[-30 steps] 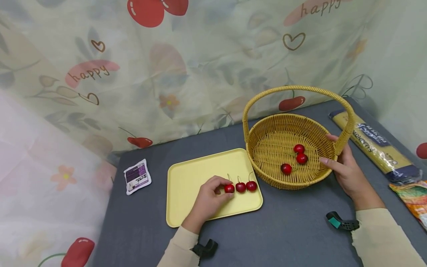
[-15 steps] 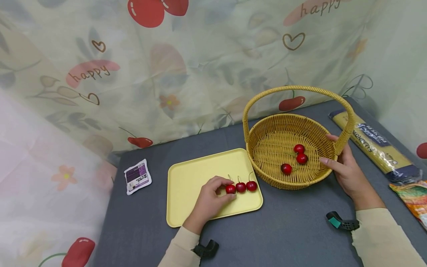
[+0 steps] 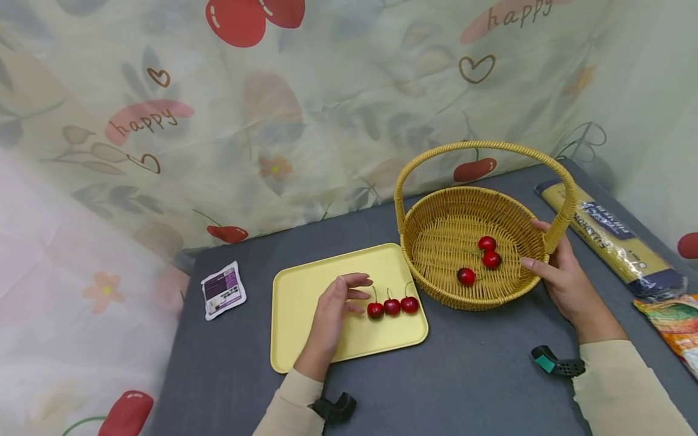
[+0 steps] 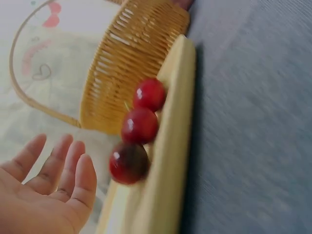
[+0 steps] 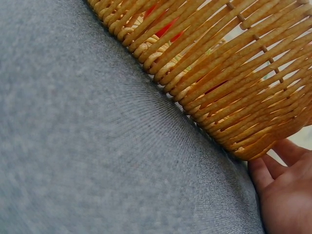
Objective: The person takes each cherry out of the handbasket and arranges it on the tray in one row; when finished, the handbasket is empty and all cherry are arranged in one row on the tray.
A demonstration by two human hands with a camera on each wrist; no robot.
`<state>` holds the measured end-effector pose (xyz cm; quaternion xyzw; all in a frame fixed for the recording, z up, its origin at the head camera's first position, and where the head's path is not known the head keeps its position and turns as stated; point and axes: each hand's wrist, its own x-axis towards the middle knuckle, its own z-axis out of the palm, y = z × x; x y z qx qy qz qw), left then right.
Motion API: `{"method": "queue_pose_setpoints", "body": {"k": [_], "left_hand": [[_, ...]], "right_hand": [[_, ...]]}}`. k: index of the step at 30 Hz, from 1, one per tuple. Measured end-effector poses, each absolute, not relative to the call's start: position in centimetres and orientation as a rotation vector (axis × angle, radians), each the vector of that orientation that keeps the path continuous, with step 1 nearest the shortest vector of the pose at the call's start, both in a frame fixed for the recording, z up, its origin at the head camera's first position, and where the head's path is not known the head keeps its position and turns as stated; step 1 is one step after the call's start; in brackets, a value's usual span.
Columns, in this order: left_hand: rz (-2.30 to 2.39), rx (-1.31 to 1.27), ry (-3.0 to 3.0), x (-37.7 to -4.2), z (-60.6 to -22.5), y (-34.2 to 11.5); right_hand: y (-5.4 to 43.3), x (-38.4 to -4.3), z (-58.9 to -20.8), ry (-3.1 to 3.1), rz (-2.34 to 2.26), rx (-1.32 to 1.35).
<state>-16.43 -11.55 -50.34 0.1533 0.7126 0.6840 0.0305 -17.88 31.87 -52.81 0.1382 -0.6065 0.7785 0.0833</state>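
Observation:
Three dark red cherries with stems stand in a row on the yellow tray [image 3: 305, 290]: the left cherry [image 3: 375, 310], the middle cherry [image 3: 391, 307] and the right cherry [image 3: 409, 304]. Just left of the row, my left hand [image 3: 332, 315] holds nothing, its fingers spread loosely and apart from the fruit; the left wrist view shows the gap to the nearest cherry [image 4: 128, 163]. My right hand [image 3: 569, 290] grips the right side of the wicker basket [image 3: 436, 242], thumb over the rim below the handle. Three more cherries [image 3: 466, 277] lie inside the basket.
A small purple-and-white packet [image 3: 223, 290] lies left of the tray. On the right are a long noodle pack [image 3: 611, 239] and an orange-green bag [image 3: 673, 327]. The basket's tall arched handle [image 3: 485, 145] rises above it, and its wall adjoins the tray's right edge.
My left hand has let go of the left cherry and drawn back a little to the left, fingers opening. That cherry stays beside the other two. The right hand keeps its hold on the basket.

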Motion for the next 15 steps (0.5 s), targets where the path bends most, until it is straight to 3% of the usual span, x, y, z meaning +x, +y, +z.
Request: {"method": "queue_pose_setpoints", "body": {"k": [15], "left_hand": [[2.0,0.838,2.076,-18.7,-44.3,-6.2]], "right_hand": [[31.7,-18.0,-52.8,-1.798,2.322,0.43]]}}
